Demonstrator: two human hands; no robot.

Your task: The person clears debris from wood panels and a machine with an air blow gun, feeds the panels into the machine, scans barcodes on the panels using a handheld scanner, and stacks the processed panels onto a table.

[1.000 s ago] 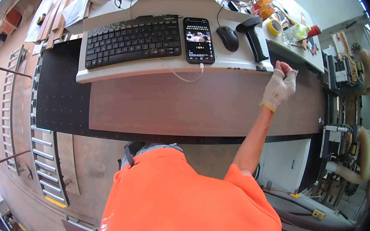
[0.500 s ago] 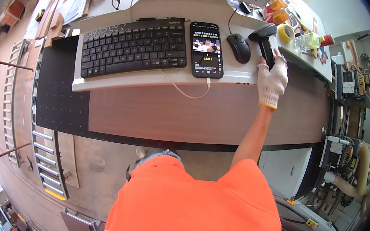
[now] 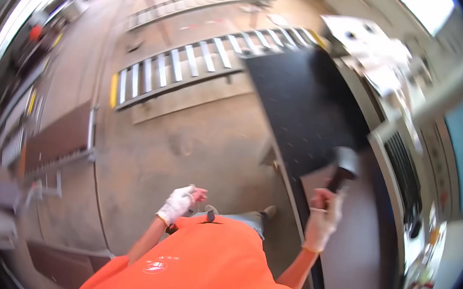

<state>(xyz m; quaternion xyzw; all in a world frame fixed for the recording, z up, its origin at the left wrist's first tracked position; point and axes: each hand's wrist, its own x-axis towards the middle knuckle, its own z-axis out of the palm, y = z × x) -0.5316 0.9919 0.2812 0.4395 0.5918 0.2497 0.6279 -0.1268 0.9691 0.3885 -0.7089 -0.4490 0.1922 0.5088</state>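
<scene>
My right hand (image 3: 323, 219), in a white glove with bare fingertips, is wrapped round the handle of a black handheld scanner (image 3: 344, 170). The scanner's head points up over the black table (image 3: 310, 108), beside the brown board (image 3: 355, 238) lying on it. My left hand (image 3: 180, 202), gloved the same way, is in front of my waist over the floor. Its fingers are curled together, and whether anything is in them is too blurred to tell.
A roller conveyor (image 3: 195, 60) stands at the upper left of the table. The keyboard (image 3: 402, 175) rests on the console shelf at the right. Brown panels (image 3: 61, 139) stand at the left. The floor (image 3: 186, 145) stretches between them.
The view has swung sharply to the left. My right hand has taken the scanner off the console shelf and carries it over the table. My left hand has come into view.
</scene>
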